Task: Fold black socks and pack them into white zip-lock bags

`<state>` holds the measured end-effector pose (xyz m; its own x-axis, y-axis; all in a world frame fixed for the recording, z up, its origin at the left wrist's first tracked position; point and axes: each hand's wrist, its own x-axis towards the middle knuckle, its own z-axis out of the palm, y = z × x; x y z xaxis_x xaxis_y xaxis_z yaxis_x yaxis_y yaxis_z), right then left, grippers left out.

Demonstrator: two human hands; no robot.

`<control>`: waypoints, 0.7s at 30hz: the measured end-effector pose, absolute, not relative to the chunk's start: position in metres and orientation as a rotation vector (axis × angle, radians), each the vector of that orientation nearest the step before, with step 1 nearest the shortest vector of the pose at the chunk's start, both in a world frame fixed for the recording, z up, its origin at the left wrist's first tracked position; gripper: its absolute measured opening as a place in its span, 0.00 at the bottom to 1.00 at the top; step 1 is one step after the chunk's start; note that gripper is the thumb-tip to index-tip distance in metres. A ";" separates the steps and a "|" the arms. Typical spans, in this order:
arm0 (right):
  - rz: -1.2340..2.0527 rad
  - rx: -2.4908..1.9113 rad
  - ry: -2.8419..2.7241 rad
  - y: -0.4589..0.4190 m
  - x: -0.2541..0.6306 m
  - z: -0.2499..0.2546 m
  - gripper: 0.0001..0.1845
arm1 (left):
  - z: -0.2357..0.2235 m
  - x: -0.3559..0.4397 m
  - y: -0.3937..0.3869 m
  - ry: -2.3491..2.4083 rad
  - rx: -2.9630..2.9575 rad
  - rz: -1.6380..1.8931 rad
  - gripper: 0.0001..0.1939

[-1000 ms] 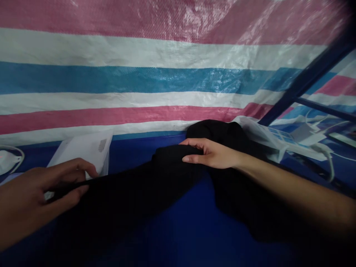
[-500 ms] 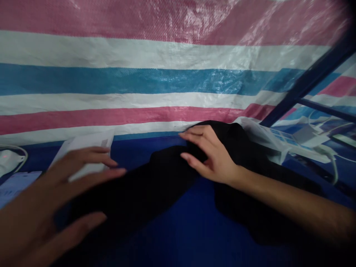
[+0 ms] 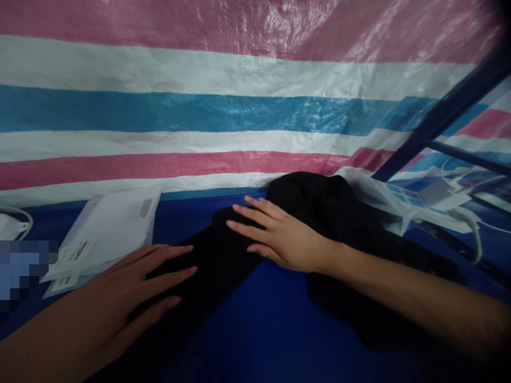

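A black garment lies bunched on a dark blue surface, with one long, narrow part, like a sleeve or leg, stretching toward the lower left. My right hand rests on that stretched part, fingers spread and palm down. Over the lower end of the same part, my left hand lies with its fingers apart. Neither hand grips the cloth. What kind of garment it is cannot be made out, since its folds merge in the dark.
Flat packets in clear plastic lie beyond my left hand. A white device with a cable sits at the far left. On the right are a plastic bag, cables and a dark metal frame. A striped tarp hangs behind.
My right hand has shifted left and flattened onto the black cloth. My left hand has moved right and lower over the cloth, uncovering more of the plastic packets.
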<state>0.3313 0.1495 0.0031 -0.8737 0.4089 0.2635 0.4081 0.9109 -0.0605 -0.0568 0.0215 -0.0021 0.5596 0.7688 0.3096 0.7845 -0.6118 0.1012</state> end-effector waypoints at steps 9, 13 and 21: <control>0.086 -0.353 -2.700 0.143 0.330 0.006 0.27 | -0.020 -0.027 0.015 -1.598 -2.540 -0.740 0.18; 0.079 -0.630 -2.690 0.150 0.333 -0.004 0.29 | -0.015 -0.018 0.007 -1.470 -2.700 -0.674 0.19; -0.135 -0.809 -2.653 0.157 0.335 -0.008 0.28 | -0.016 -0.006 -0.005 -1.036 -2.835 -0.466 0.34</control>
<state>0.3350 0.1571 -0.0079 -0.7701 0.5209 0.3683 0.5556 0.8313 -0.0142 -0.0061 -0.0047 -0.0159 0.7238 0.6153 0.3122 0.6420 -0.7664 0.0222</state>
